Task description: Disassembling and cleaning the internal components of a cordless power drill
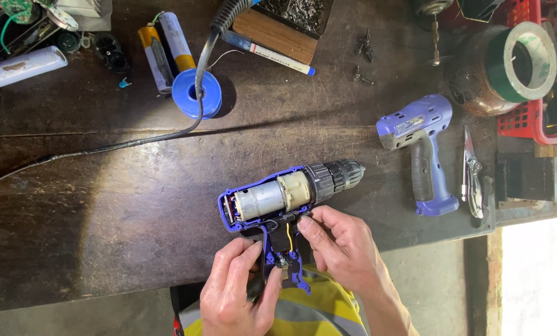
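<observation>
At near edge of the dark wooden bench [104, 205]: opened purple drill half-shell [278, 199], metal motor can and black ribbed chuck exposed. Left hand [235, 292] pinches the grip's lower end; right hand [340, 246] fingertips clamp the trigger area. Far right, red crate [520, 118] holds a green tape roll [527, 62]. Removed shell half [418, 152] lies right.
</observation>
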